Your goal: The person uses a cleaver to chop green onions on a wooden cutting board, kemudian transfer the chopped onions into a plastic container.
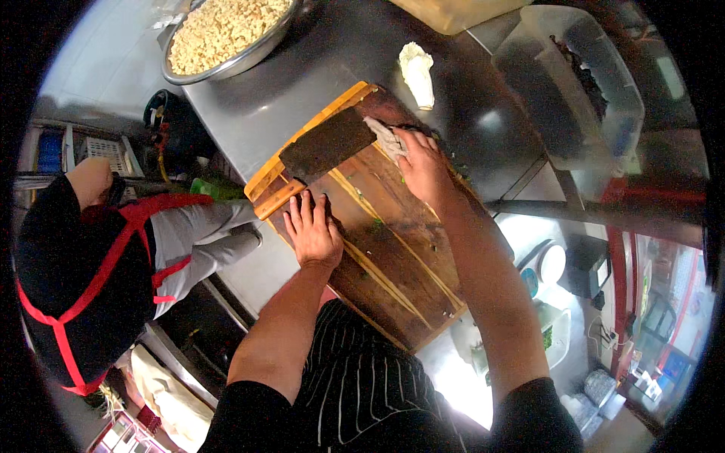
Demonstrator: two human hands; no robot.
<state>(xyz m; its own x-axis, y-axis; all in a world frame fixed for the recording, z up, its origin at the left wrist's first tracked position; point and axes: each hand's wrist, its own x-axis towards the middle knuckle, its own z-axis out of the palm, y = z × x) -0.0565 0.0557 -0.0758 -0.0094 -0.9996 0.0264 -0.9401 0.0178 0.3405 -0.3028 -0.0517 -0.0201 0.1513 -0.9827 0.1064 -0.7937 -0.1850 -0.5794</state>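
Note:
A dark-bladed cleaver (pixel 328 144) lies flat across the upper part of a wooden cutting board (pixel 391 243), its wooden handle (pixel 280 198) towards the board's left edge. Fingers spread, my left hand (pixel 313 229) rests palm down on the board just beside the handle; nothing shows in it. My right hand (pixel 423 164) presses on a pale, crumpled cloth (pixel 388 139) near the blade's far end. Small green and white scraps dot the board. Beyond it on the metal counter lies a whitish, crumpled item (pixel 417 76), perhaps a cloth or a vegetable piece.
A metal bowl (pixel 226 72) of pale chopped pieces stands at the upper left of the steel counter (pixel 249 119). A translucent plastic bin (pixel 628 107) is at the upper right, near a yellowish container (pixel 453 14). A co-worker (pixel 85 266) in a red-strapped apron is at the left.

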